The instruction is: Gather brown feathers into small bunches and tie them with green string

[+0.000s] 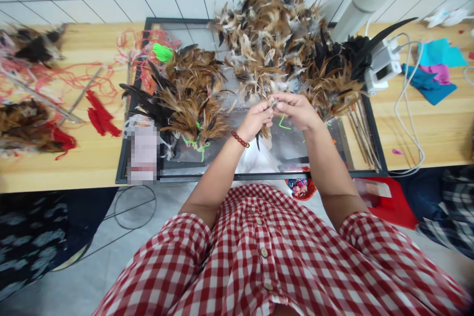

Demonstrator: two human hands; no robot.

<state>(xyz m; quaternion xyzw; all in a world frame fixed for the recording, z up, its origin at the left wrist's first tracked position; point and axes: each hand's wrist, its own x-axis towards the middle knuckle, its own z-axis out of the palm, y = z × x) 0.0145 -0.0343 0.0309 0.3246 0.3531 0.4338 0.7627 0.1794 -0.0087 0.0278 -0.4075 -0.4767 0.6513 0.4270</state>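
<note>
My left hand (256, 118), with a beaded bracelet on its wrist, and my right hand (296, 108) meet over the middle of a black-edged tray (255, 177). Between their pinched fingertips is a small bunch of feathers (263, 134), its dark and brown tips hanging below the left hand. A bit of green yarn (284, 123) shows beside the right fingers. Behind the hands rises a large heap of brown and white feathers (259, 44). Feather bundles tied with green yarn (196, 143) lie left of my hands, and another brown bundle (329, 94) is to the right.
A white bottle (365, 5) and a white power adapter (383, 66) with cables stand at back right. Thin sticks (361, 133) lie along the tray's right side. Red yarn (101, 113) and scissors-like metal rods (70, 108) are on the left. People sit on both sides.
</note>
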